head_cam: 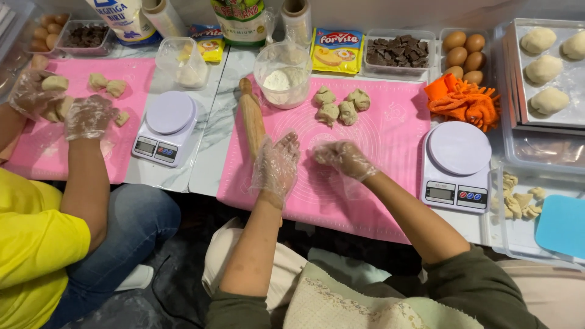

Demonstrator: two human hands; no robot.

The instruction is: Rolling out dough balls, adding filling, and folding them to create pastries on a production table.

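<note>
Both my hands wear clear plastic gloves and hover over a pink silicone mat [390, 140]. My left hand [277, 164] is open, palm turned toward the right one, just right of a wooden rolling pin [251, 116]. My right hand [344, 159] curls its fingers round a small pale dough piece [326, 152]. Several dough lumps with dark flecks [340, 106] lie on the mat beyond my hands. A clear tub of flour [283, 78] stands at the mat's far left corner.
A white kitchen scale [457, 164] sits right of the mat, with an orange cloth [460, 100], eggs [464, 56] and a chocolate tub [399, 53] behind. Dough balls rest on a tray [518, 116]. On the left, a co-worker's gloved hands [88, 117] work dough beside another scale [166, 127].
</note>
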